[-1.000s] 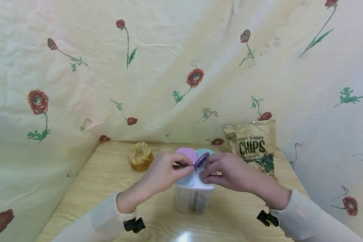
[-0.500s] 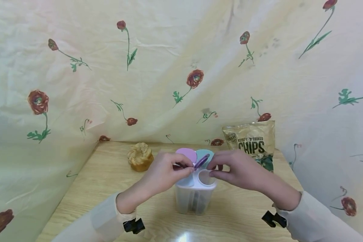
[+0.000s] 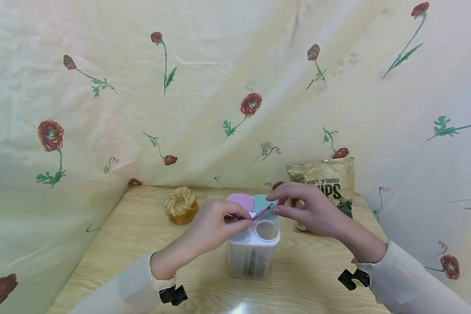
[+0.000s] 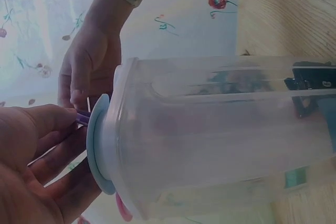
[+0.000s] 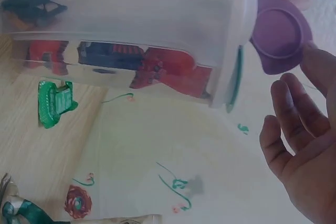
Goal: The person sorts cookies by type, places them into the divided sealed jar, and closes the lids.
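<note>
A clear plastic container (image 3: 243,259) with a white top stands on the table. Its round front-right opening (image 3: 266,230) is uncovered, and the purple flip lid (image 5: 278,32) stands raised beside it. My left hand (image 3: 220,220) pinches that lid near its hinge between thumb and fingers. Over the container's right side, my right hand (image 3: 310,207) has thumb and fingers spread, with the thumb tip right at the lid's free edge in the right wrist view. A pink lid (image 3: 240,200), a teal lid (image 3: 264,203) and a light blue lid (image 4: 97,145) cover the other openings.
Wrapped red pieces (image 5: 173,72) and a dark blue one (image 5: 110,55) show through the container wall. A green packet (image 5: 55,103) lies on the table beyond. A chips bag (image 3: 345,174) stands back right, and a braided bun (image 3: 182,206) sits back left.
My right hand has come out of the opening and moved up and back to the purple lid's edge. The lid leans farther back; my left hand keeps its pinch.
</note>
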Tool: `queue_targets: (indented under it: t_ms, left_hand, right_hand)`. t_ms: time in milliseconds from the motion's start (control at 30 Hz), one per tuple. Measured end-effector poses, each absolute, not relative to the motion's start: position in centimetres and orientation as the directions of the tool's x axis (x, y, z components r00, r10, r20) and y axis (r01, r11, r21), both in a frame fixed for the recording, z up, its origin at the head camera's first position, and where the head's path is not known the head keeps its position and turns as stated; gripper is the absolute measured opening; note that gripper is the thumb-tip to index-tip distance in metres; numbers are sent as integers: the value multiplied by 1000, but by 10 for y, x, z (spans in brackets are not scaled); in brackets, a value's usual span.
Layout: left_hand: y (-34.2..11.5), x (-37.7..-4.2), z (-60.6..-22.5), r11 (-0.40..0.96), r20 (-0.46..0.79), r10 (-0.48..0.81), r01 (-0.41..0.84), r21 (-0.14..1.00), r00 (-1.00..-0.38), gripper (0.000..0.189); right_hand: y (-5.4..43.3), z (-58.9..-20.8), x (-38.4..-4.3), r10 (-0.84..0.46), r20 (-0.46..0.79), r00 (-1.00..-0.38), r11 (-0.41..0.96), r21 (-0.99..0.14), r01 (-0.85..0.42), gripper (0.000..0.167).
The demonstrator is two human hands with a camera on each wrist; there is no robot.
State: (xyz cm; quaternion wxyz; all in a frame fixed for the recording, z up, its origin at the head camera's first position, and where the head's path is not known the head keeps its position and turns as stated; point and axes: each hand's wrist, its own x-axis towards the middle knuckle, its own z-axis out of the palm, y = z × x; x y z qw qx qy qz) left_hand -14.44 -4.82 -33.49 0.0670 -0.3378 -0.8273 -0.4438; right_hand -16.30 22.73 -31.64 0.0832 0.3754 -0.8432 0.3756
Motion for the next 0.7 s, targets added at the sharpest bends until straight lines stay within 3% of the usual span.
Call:
queue_targets:
  t_ms: [300,433,700]
  left_hand:
    - [-54,-147,-339,383,432,528,659,647,-731,11]
    - [-60,-153,-344,385,412,522,637,667,-747,33]
    - [-76,-165,-357,478,225,495,479,736,-839,85]
  right_hand:
    - [226,-321,-168,-614,411,-674,417,-555,-719,17]
    - [231,-323,-166,-626,419,-658,411,-539,-735,22]
    - [238,-329,-159,-636,428,-642,408,-520,-751,24]
